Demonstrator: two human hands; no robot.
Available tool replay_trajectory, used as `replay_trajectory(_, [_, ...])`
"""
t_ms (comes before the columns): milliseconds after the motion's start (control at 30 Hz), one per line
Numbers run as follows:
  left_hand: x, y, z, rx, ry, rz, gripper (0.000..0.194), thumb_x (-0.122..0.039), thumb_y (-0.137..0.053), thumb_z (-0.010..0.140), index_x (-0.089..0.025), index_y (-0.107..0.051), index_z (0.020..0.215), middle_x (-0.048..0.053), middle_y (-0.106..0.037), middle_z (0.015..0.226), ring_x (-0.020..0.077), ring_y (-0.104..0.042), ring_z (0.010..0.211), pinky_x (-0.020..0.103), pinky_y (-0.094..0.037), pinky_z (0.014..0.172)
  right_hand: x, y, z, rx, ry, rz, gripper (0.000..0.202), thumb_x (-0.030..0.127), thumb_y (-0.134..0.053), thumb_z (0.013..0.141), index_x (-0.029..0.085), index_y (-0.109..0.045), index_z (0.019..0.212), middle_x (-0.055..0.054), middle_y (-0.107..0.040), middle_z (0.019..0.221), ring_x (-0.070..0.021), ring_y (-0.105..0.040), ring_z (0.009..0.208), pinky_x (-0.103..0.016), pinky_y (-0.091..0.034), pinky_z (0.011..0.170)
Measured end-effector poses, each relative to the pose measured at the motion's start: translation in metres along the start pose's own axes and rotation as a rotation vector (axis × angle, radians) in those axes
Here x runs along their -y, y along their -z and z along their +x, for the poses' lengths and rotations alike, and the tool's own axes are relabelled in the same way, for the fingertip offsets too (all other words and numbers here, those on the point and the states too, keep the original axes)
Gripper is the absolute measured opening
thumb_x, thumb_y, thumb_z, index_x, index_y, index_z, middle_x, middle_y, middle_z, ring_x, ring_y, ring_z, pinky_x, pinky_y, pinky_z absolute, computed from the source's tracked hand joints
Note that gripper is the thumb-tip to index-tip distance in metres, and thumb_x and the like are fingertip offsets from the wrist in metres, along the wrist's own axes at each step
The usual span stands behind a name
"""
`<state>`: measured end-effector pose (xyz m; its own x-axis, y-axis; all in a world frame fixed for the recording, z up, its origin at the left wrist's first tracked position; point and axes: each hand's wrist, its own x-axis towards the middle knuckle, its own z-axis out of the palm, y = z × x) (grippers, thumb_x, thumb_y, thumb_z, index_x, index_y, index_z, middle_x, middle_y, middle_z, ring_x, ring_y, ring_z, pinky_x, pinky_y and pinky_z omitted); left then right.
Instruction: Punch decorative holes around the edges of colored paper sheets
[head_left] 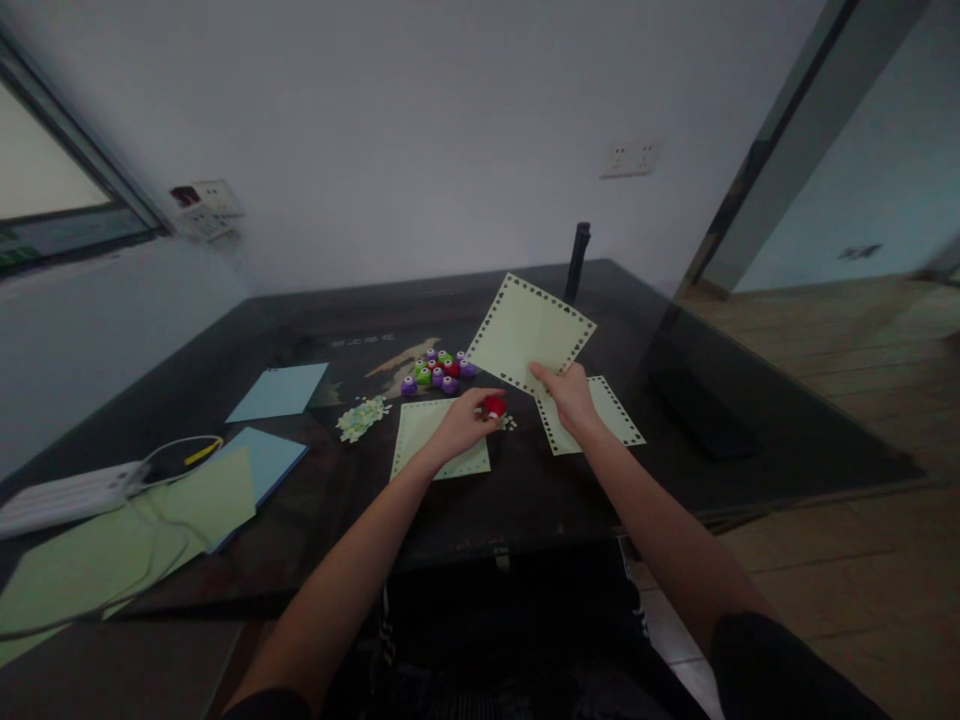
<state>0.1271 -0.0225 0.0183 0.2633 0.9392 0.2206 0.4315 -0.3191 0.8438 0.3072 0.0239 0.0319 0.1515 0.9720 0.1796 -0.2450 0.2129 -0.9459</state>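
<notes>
My left hand (466,422) grips a small red punch (494,406) just above the dark table. Raised at a tilt in my right hand (570,395) is a pale green sheet (532,332) with small dark marks along its edges. Under my left hand lies another bordered pale sheet (412,432). A third bordered sheet (611,412) rests below my right hand. Several purple, green and red punches (435,372) are clustered behind my left hand. A heap of small paper bits (363,418) sits to the left, and a few more bits lie beside the red punch.
Blue sheets (277,390) and larger green sheets (135,540) lie at the left, with a white power strip (71,497), its cable and a yellow item (202,452). A black object (701,412) lies at the right. An upright dark object (577,262) stands at the back edge.
</notes>
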Motion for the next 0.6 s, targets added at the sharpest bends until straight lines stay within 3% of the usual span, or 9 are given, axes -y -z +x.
replay_trajectory(267, [-0.020,-0.001,-0.001,0.000,0.134,-0.299,0.039,-0.038,-0.059,0.080,-0.015,-0.060,0.112,0.009,-0.065,0.101,0.0163,-0.063,0.077,0.028,-0.050,0.070,0.033,0.014,0.006,0.034,-0.016,0.223,0.028,0.023,-0.073,0.057,0.017,-0.066,0.084,-0.006,-0.072,0.090,-0.0231,-0.067,0.088,-0.037,-0.053,0.082])
replay_trajectory(433, [-0.023,-0.007,-0.002,-0.048,0.215,-0.428,0.041,-0.039,-0.061,0.078,-0.016,-0.061,0.112,0.009,-0.065,0.102,0.0149,-0.061,0.081,0.025,-0.049,0.069,0.058,0.045,0.012,-0.022,0.052,0.207,0.031,0.022,-0.075,0.054,0.017,-0.066,0.084,-0.006,-0.072,0.089,-0.0227,-0.067,0.086,-0.035,-0.053,0.080])
replay_trajectory(600, [-0.032,-0.012,0.010,-0.001,0.212,-0.454,0.042,-0.030,-0.070,0.072,-0.015,-0.062,0.110,0.008,-0.065,0.099,0.0123,-0.061,0.075,0.024,-0.048,0.067,0.058,0.086,0.022,-0.110,0.083,0.093,0.037,0.024,-0.079,0.050,0.016,-0.067,0.085,-0.006,-0.072,0.090,-0.0224,-0.067,0.084,-0.035,-0.053,0.077])
